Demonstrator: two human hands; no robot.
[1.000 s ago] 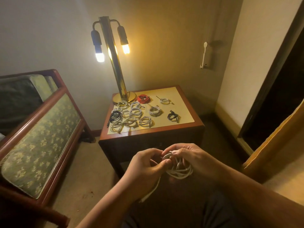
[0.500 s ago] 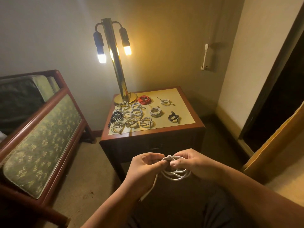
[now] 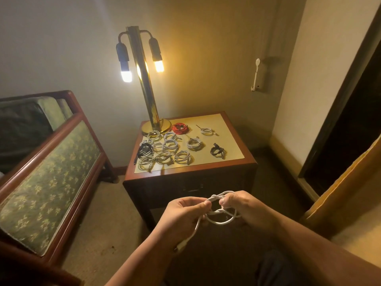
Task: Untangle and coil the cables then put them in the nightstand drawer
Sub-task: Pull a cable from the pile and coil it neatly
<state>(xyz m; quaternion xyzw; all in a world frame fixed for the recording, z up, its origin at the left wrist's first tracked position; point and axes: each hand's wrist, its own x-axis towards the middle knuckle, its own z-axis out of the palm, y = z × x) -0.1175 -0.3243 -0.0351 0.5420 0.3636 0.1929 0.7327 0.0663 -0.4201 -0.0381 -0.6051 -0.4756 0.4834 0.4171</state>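
Two hands meet on one white cable in the lower centre of the frame. Our left hand (image 3: 185, 213) pinches the top of the small bundle between thumb and fingers. Our right hand (image 3: 247, 209) grips it just beside, with its fingers curled round the strands, so neither hand is free.

The cable (image 3: 222, 222) hangs between them as a few loose loops, its wider span running left to right across the frame. A tail (image 3: 191, 234) drops from under the left hand toward the lower left and ends in a plug. We judge the coil unfinished while that tail hangs out. The left hand is nearer to feed it in, while the right steadies the loops.

The drawer (image 3: 193, 189) lies straight above the hands in the frame, in the dark front of the nightstand (image 3: 233, 145). It looks closed, though the shadow leaves us unsure. Both hands are about equally near it, the right a touch higher in the frame.

On the nightstand top, many finished coils (image 3: 171, 146) lie clustered toward the left, with a red coil (image 3: 180, 128) beside the lamp (image 3: 144, 89) base. All of these have yet to go into the drawer.
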